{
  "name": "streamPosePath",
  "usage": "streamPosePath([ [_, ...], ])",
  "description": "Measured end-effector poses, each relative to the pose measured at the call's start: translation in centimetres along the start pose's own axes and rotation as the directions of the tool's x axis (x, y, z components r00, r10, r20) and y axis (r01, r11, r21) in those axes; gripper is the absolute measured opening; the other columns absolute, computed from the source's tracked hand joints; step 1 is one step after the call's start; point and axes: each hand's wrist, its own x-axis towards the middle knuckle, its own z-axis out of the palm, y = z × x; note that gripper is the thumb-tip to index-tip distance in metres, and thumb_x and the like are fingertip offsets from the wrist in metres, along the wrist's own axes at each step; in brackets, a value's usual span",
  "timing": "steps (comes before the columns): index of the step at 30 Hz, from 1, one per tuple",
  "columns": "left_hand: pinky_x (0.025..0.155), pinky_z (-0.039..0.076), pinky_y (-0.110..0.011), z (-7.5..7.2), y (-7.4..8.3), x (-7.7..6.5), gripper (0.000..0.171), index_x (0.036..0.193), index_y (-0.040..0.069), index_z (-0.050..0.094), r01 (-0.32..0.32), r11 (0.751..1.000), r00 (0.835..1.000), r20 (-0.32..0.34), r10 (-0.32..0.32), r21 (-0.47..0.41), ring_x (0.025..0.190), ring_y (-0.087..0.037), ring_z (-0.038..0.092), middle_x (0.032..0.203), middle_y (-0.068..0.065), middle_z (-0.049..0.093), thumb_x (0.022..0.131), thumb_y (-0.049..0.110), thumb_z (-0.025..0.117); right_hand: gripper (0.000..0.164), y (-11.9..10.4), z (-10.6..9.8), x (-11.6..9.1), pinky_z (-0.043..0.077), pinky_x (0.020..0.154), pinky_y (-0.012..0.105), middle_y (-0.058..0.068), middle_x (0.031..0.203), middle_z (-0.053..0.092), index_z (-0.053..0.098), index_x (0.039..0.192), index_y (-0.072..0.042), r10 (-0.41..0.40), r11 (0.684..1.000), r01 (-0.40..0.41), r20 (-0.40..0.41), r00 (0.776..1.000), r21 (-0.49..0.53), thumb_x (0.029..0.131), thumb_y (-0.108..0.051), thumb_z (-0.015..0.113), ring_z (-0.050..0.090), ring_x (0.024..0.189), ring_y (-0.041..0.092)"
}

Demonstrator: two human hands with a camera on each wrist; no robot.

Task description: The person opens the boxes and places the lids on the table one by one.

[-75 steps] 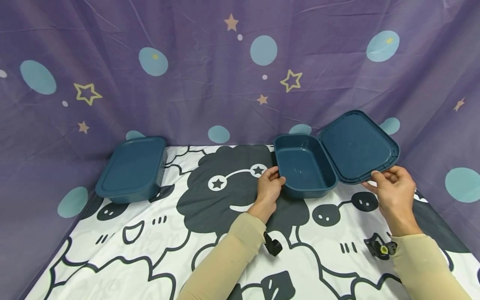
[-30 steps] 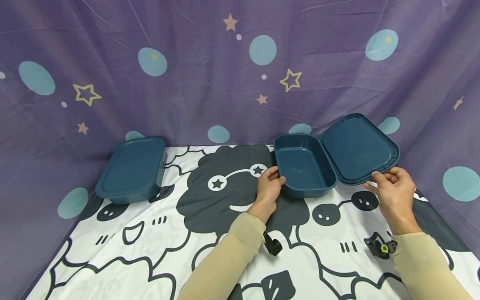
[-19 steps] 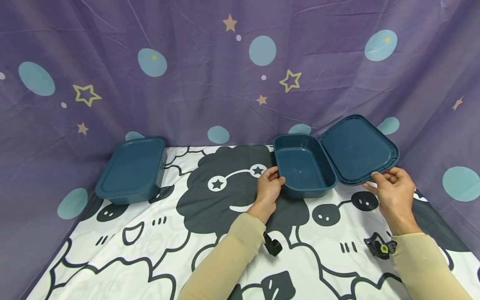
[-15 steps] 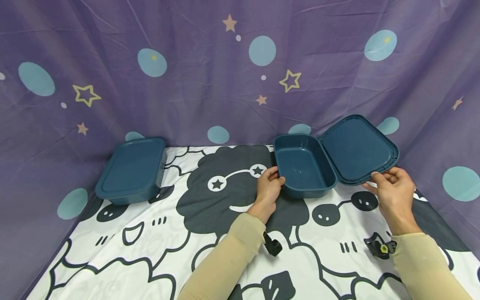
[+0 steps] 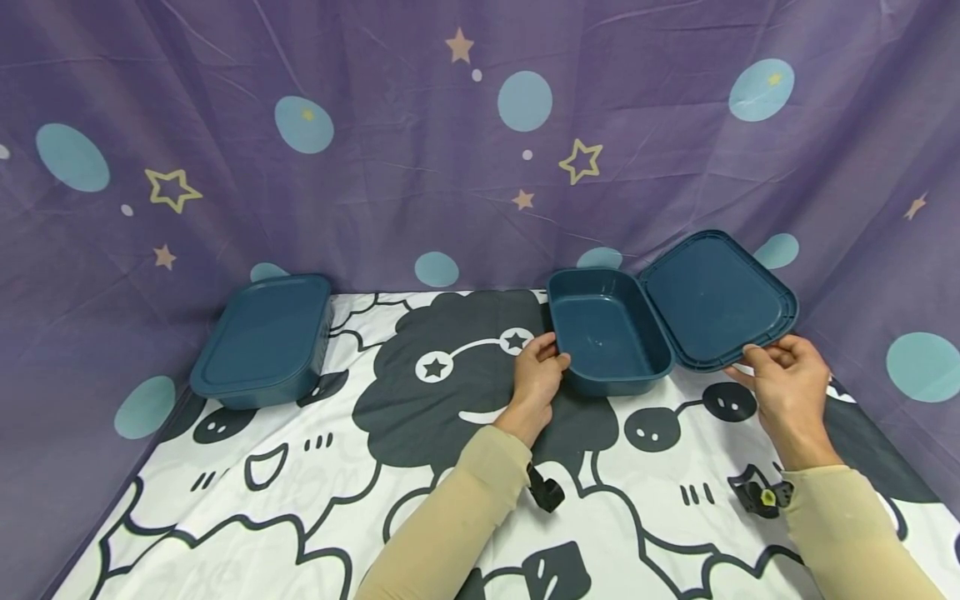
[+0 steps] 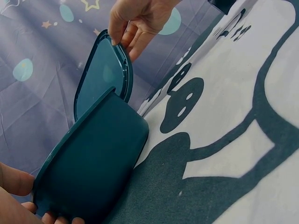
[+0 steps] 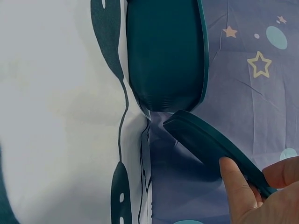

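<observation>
A dark teal plastic box stands uncovered at the back right of the cloth, its inside bare. My left hand holds its near left corner; in the left wrist view, thumb and fingertips lie against the box wall. My right hand pinches the near right edge of the matching lid, thumb on the upper face and fingers beneath. The lid leans tilted just right of the box, its left edge close to the box rim. In the right wrist view, the lid shows edge-on between thumb and fingers.
Another teal box with its lid on sits at the back left. A white cloth with dark cartoon sheep covers the table. Right behind the boxes hangs a purple curtain with stars and dots. A wrist camera sits under the left sleeve.
The lid's far corner has sunk slightly since the earliest frame, so it leans a little flatter. Both hands keep their hold, and the boxes stay in place.
</observation>
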Motion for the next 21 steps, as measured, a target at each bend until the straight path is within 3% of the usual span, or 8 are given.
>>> streamPosePath([
  [5,0.088,0.049,-0.039,0.0,0.0,0.0,0.046,0.129,0.0,0.057,0.004,1.0,1.0,0.0,-0.004,0.001,0.103,-0.022,0.058,0.123,-0.021,0.058,0.083,-0.004,0.063,0.025,-2.4,1.4,-1.9,0.055,0.055,0.031,0.006,0.079,0.057,0.051,0.1,-0.005,0.043,0.999,-0.044,-0.034,0.998,-0.012,0.083,0.011,0.06,0.067,0.065,0.018],
  [12,0.09,0.048,-0.042,-0.1,0.1,-0.1,0.047,0.13,-0.001,0.056,0.01,1.0,1.0,0.004,-0.01,-0.011,0.099,-0.022,0.058,0.124,-0.022,0.057,0.083,-0.004,0.063,0.026,-1.6,0.8,-1.3,0.056,0.058,0.033,0.003,0.079,0.061,0.052,0.101,-0.009,0.011,0.998,-0.01,0.018,1.0,-0.064,0.084,0.009,0.061,0.068,0.066,0.018],
  [21,0.09,0.048,-0.043,0.0,0.0,-0.1,0.047,0.13,0.0,0.056,0.012,1.0,1.0,0.008,-0.012,-0.01,0.099,-0.021,0.058,0.124,-0.022,0.057,0.083,-0.004,0.063,0.025,-3.2,1.6,-2.6,0.056,0.057,0.029,0.004,0.08,0.057,0.049,0.101,-0.008,0.063,0.995,-0.063,-0.015,0.998,-0.073,0.086,0.009,0.058,0.066,0.065,0.016],
])
